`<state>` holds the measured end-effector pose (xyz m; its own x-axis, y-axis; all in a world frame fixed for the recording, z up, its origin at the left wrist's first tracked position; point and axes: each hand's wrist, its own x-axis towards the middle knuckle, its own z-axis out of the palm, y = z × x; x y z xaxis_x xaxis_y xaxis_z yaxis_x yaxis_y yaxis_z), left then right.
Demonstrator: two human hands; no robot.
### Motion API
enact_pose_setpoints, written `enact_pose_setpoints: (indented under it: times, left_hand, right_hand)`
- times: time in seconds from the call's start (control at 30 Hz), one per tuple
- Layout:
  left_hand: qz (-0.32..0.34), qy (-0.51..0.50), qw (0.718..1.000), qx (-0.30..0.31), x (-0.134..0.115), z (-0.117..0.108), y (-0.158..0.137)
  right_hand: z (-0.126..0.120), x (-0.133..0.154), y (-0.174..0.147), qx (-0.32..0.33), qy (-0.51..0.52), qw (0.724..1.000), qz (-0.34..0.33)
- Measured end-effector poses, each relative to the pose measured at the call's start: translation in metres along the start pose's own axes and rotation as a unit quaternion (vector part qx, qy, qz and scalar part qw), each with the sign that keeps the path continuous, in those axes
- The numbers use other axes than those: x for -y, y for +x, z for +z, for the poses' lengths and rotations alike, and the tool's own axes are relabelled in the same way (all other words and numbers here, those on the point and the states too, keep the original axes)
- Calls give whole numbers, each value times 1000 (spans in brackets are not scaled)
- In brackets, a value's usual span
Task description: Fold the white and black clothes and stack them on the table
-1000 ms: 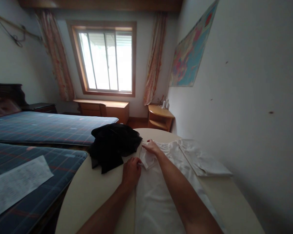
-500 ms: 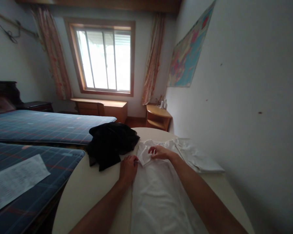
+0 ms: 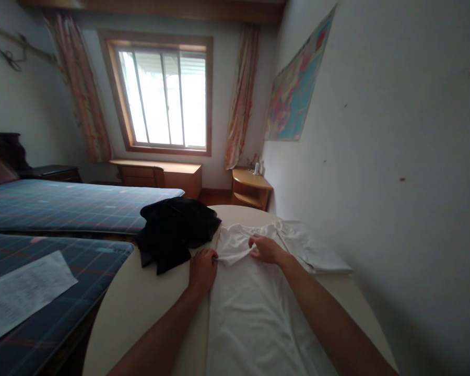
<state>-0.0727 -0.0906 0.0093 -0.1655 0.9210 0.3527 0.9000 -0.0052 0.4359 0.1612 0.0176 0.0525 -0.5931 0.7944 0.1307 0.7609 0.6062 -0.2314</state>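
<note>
A thin white garment (image 3: 246, 308) lies lengthwise on a round cream table (image 3: 137, 318), its far end gathered and wrinkled. My left hand (image 3: 203, 267) rests at its left edge, fingers closed on the cloth. My right hand (image 3: 265, 249) pinches the same garment farther right, and a fold of fabric stretches between the two hands. What kind of garment it is, I cannot tell. Just beyond my left hand sits a crumpled black garment (image 3: 176, 232). Right of my right hand lies a flat, folded white cloth (image 3: 321, 257), partly behind my wrist.
Two mattresses with blue plaid covers (image 3: 82, 203) stand to the left, and a printed paper sheet (image 3: 27, 292) lies on the nearer one. A wooden desk (image 3: 180, 172) is under the window, with a small corner shelf (image 3: 250, 180) beside it. The wall (image 3: 376, 224) borders the right.
My right hand has moved a little to the right and its fingers have closed on the cloth. The fold between my hands is now drawn wider. My left hand stays at the edge.
</note>
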Motion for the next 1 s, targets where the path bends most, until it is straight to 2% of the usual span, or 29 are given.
enact_pose_setpoints:
  times: [0.2, 0.37, 0.4, 0.47, 0.57, 0.63, 0.83, 1.0]
  left_hand:
    - [88, -37, 995, -10, -1, -1, 0]
    - [63, -34, 997, -26, -1, -3, 0]
    - [57, -31, 998, -25, -1, -3, 0]
    - [47, -24, 998, -18, -2, -3, -1]
    - [39, -23, 999, -11, -3, -3, -2]
    - [35, -24, 999, -6, -3, -4, -2]
    - [21, -5, 1000, 16, -1, -6, -1]
    - [4, 3, 1000, 21, 2, -4, 2]
  right_hand:
    - [5, 31, 1, -6, -4, 987, -160]
    - [10, 46, 4, 14, 24, 980, -195]
    - [11, 47, 7, 18, 37, 983, -179]
    - [14, 46, 18, 4, 69, 992, -105]
    - [22, 43, 42, -50, 96, 994, 16]
    - [31, 42, 60, -67, 100, 991, 56]
    - [54, 49, 101, -58, 116, 985, 112]
    - [63, 57, 124, -53, 129, 984, 109]
